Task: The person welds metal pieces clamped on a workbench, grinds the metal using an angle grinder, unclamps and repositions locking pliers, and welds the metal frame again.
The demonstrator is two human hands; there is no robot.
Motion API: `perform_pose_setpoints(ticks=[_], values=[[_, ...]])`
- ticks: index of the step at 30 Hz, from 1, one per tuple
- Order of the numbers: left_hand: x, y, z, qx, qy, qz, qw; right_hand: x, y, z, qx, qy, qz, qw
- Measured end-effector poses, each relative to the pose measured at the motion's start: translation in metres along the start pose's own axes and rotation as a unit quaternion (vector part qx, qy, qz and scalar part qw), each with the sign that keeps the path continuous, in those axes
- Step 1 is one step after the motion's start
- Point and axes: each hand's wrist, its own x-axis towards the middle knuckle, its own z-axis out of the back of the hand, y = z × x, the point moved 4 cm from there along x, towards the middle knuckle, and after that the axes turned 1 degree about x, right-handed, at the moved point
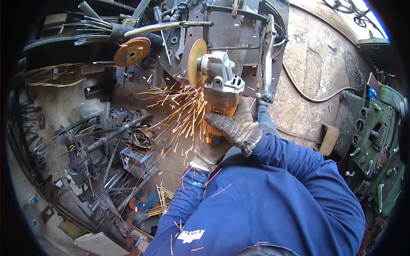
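Observation:
My right hand (235, 127), in a grey knitted glove, is wrapped round the yellow body of an angle grinder (224, 101). The grinder has a grey metal head, and its tan disc (196, 62) stands on edge at the bench side. Orange sparks stream down and left from the disc's lower edge. Below them, close to my body, is my left hand (204, 157) in a pale glove; it is blurred, with its fingers hidden. The exact spot where the disc meets metal cannot be made out.
A steel bench (222, 32) ahead carries a wrench (181, 45) and metal bars. A spare flap disc (132, 52) lies at its left. Scrap metal and a grey crate (137, 161) fill the floor at left. A green machine (370, 138) stands at right, near a hose (305, 94).

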Motion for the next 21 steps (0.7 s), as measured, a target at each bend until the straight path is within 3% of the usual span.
perform_pose_setpoints(ticks=[4, 6, 10, 12, 19, 21], values=[[0.0, -0.003, 0.006, 0.025, 0.016, 0.035, 0.999, 0.0, 0.002, 0.0, -0.009, -0.001, 0.011, 1.0], [-0.006, 0.02, 0.004, -0.044, -0.009, 0.028, 0.999, 0.0, -0.003, 0.0, -0.009, 0.0, 0.0, 1.0], [-0.004, -0.004, 0.003, -0.046, 0.005, 0.043, 0.998, -0.006, -0.002, 0.001, -0.014, -0.014, -0.003, 1.0], [-0.005, 0.0, 0.0, 0.042, 0.011, -0.021, 0.999, -0.01, 0.004, -0.001, -0.042, 0.004, -0.009, 0.999], [-0.012, 0.011, 0.0, 0.059, 0.026, -0.007, 0.998, -0.014, -0.007, -0.003, -0.028, 0.003, -0.01, 1.0], [-0.01, 0.0, 0.002, 0.055, -0.014, -0.044, 0.997, -0.009, -0.017, 0.001, -0.036, -0.001, 0.028, 0.999]])
